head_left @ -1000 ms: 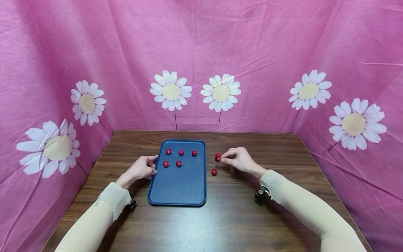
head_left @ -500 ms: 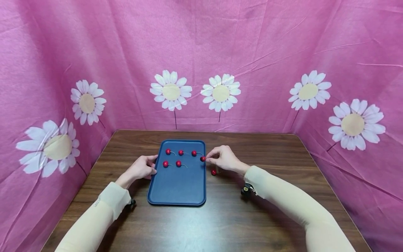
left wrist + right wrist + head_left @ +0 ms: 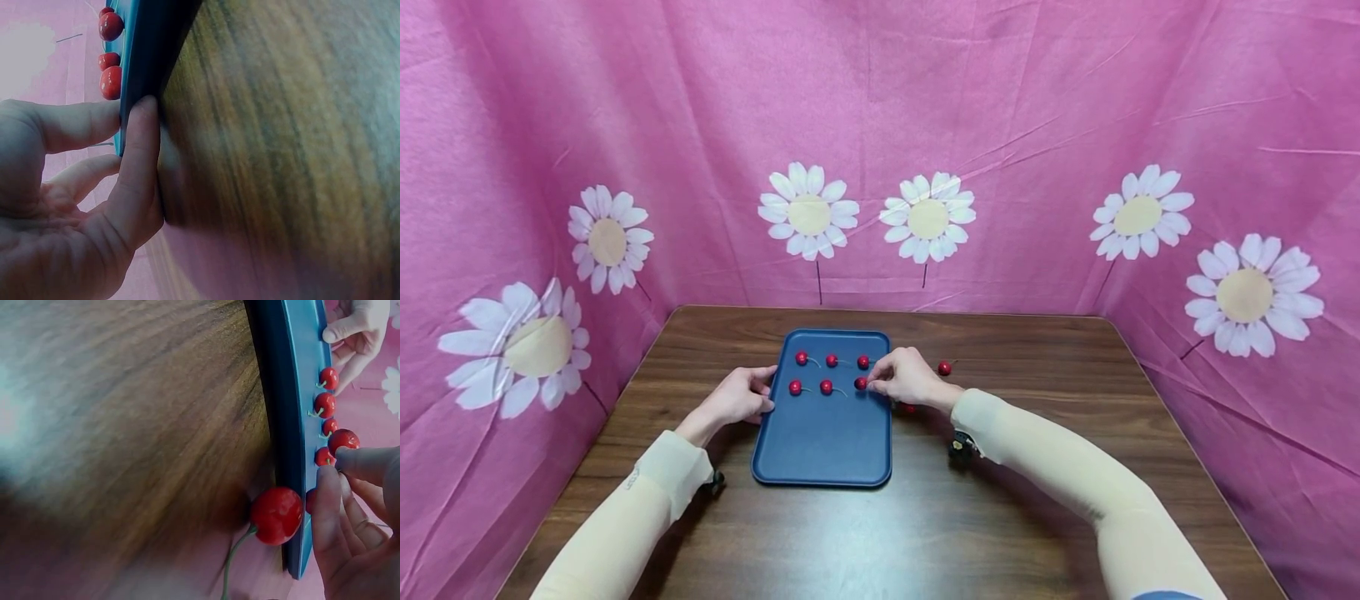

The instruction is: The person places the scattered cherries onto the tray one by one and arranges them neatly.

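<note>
The laying out of cherries can be judged as more than half done: five cherries (image 3: 826,387) are set on the blue tray (image 3: 820,442), three in the far row and two in the row nearer the person, all kept toward its far end. A sixth cherry (image 3: 861,383) is held by the right hand (image 3: 910,377) over the tray, to the right of the pair, where the second row would seem to be completed by it; whether the tray's surface is touched by it cannot be told. Its fingertips are pinched together on that cherry or its stem; which of the two cannot be made out. Two are left to be placed, both on the wooden table (image 3: 850,542) to the right of the tray: a far loose cherry (image 3: 944,367), and a near loose cherry (image 3: 911,408) that is partly hidden beneath the right hand. The tray's left edge is gripped by the left hand (image 3: 737,397), with thumb and fingers clamped about the rim. By count, eight cherries, one tray, one table and two hands are shown, and six white daisies (image 3: 928,218) are printed on the pink cloth (image 3: 880,83) behind.
</note>
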Demonstrator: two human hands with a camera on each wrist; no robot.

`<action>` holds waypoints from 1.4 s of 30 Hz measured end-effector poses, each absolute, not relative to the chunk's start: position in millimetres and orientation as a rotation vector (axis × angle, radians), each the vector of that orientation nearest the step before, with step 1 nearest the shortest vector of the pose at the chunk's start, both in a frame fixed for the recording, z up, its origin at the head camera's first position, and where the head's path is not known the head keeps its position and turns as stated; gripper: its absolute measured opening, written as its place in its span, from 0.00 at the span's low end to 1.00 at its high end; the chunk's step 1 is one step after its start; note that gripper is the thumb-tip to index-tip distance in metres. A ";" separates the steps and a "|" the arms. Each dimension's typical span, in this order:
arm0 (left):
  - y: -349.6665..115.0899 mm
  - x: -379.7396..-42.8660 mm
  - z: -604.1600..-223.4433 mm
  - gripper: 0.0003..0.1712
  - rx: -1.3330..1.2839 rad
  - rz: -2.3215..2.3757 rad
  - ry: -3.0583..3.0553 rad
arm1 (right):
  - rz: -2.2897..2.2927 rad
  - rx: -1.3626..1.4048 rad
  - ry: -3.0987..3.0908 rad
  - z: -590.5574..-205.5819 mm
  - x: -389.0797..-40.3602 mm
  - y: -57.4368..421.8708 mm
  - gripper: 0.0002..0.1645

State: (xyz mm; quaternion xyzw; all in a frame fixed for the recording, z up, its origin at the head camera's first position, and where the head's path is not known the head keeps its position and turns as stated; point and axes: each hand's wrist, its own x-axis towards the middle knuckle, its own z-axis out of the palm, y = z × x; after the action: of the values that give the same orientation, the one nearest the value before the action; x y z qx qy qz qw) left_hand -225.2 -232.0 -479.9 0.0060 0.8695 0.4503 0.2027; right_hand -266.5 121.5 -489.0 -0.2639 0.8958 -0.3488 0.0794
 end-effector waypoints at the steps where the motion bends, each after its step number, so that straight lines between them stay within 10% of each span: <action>1: -231.8 -225.2 -480.1 0.47 0.015 1.260 2.427 | -1.025 -0.796 2.688 -488.7 -266.7 119.7 0.03; 42: -232.1 -225.2 -483.3 0.47 0.050 1.247 2.456 | -0.937 -1.025 2.745 -528.0 -295.4 134.9 0.05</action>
State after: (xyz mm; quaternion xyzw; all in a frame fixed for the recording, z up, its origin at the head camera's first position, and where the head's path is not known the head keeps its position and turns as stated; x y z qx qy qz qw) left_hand -225.2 -232.1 -483.3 0.0178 0.8749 0.4442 0.1921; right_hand -295.4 134.9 -528.0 -0.3329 0.8919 -0.3044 0.0325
